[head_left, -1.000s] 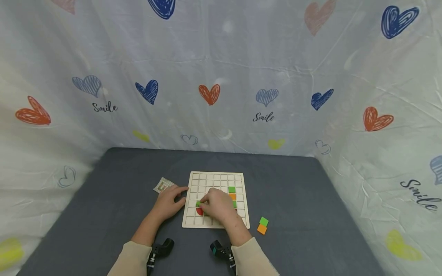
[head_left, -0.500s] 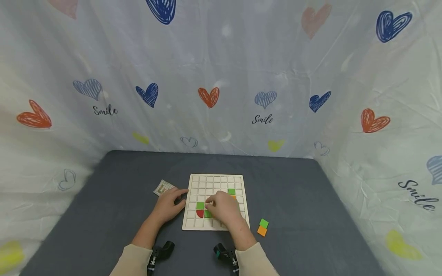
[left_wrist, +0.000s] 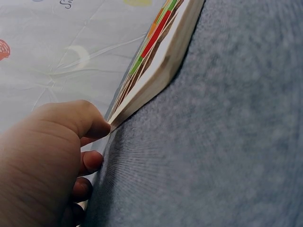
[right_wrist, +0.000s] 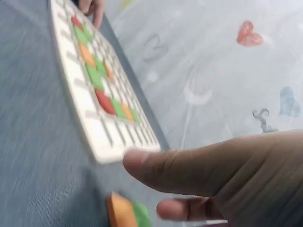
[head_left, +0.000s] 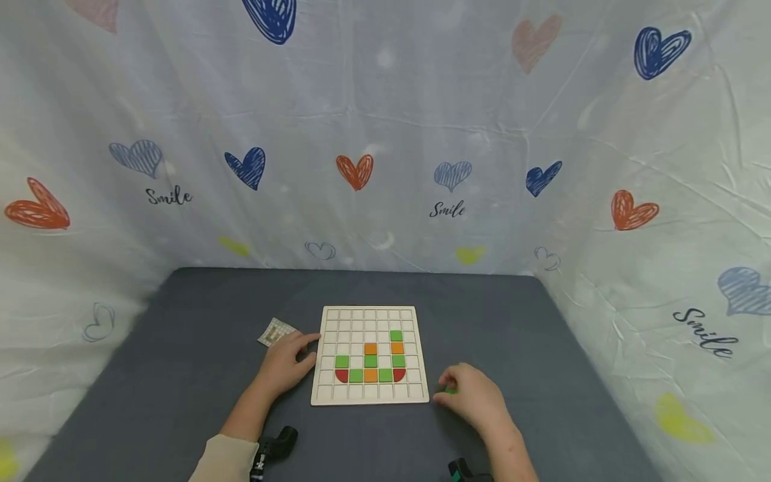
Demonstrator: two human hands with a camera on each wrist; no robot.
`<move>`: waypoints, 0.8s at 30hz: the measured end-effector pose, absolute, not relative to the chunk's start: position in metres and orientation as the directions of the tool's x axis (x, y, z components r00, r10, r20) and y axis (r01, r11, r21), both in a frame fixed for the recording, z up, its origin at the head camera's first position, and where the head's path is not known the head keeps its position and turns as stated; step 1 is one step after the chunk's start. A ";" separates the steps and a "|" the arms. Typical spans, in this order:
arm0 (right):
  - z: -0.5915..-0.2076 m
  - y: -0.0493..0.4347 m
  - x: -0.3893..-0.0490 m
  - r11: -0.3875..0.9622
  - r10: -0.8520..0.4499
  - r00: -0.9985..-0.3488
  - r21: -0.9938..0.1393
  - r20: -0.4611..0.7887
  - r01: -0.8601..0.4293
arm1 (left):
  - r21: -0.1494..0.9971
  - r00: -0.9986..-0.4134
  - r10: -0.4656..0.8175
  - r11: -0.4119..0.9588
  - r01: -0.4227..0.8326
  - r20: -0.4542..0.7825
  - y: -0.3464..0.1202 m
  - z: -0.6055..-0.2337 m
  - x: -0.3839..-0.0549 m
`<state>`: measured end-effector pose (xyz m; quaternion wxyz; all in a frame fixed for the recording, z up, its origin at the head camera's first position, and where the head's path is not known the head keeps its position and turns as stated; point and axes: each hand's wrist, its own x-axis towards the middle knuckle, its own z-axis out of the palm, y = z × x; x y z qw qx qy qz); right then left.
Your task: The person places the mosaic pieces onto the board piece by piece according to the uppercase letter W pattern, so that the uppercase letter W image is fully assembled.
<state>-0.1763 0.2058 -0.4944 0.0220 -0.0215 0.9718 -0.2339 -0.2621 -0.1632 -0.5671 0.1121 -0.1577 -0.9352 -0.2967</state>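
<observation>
A wooden grid board (head_left: 328,395) lies on the table, with green, orange and red tiles set in several of its squares. At its left edge is my left hand (head_left: 288,361); its fingers are relaxed, and a fingertip meets the board's edge in the left wrist view. My right hand (head_left: 476,395) is just right of the board, over a loose green tile (head_left: 451,389). In the right wrist view, an orange tile (right_wrist: 122,210) and the green one beside it lie below the thumb (right_wrist: 165,170), which stands apart from the fingers with nothing between.
A small printed pattern card (head_left: 276,331) lies left of the board, partly behind the left hand. Black wrist-camera mounts (head_left: 280,442) sit at both wrists. A fabric backdrop (head_left: 391,120) with hearts surrounds the dark table (head_left: 241,294).
My right hand has left the board and moved right to the loose tiles, uncovering orange and green tiles in the board's middle column. The left hand stays at the board's edge.
</observation>
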 end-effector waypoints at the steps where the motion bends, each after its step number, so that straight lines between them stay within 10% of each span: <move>1: -0.495 0.211 -0.172 0.892 -0.028 -0.998 -0.452 -0.053 -0.001 | 0.520 -0.925 0.229 0.773 0.363 0.304 -0.163 -0.567 -0.262; 24: -0.509 0.209 -0.156 0.930 -0.011 -0.998 -0.367 0.067 -0.034 | 0.528 -0.927 0.221 0.770 0.357 0.304 -0.163 -0.564 -0.260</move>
